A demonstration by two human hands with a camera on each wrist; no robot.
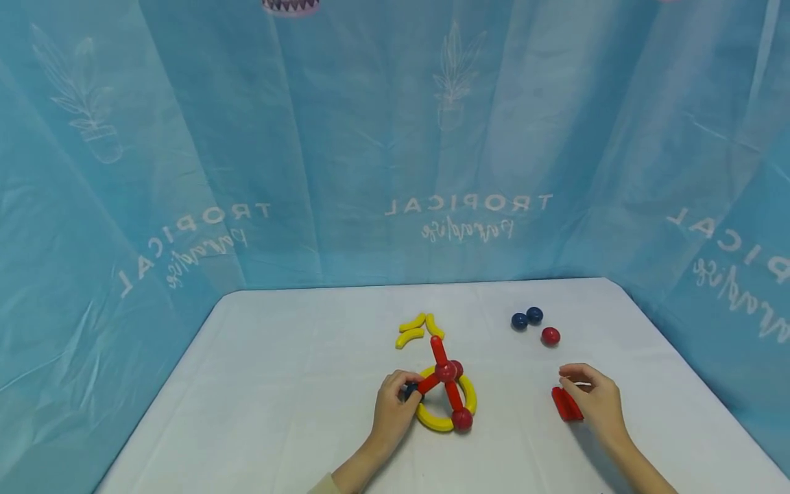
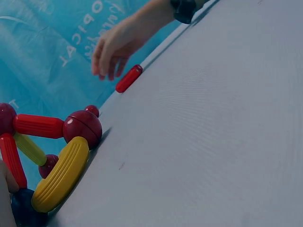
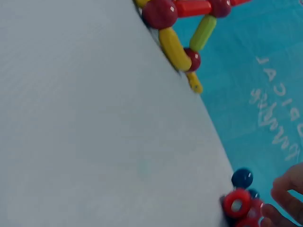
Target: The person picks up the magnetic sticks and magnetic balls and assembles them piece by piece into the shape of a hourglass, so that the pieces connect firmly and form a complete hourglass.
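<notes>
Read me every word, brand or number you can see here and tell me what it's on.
"TROPICAL": on the blue curtain, mirrored, repeated.
"Paradise": same curtain, below it, mirrored script, repeated.
Far-right repeat: cut off by the head view's edge.
Toy pieces: no readable lettering.

Beside the left hand (image 1: 393, 405) we see glossy plastic balls (image 1: 462, 419) and grooved plastic arcs (image 2: 61, 179). Near the right hand (image 1: 600, 405), rods (image 1: 566, 405) shine like plastic. Beyond both, the curtain (image 1: 370, 137) looks satiny.

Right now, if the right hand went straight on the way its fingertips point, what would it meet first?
Probably the red sticks, close by the right hand; depth is unclear, so it might just miss them and meet the white tabletop instead.
</notes>
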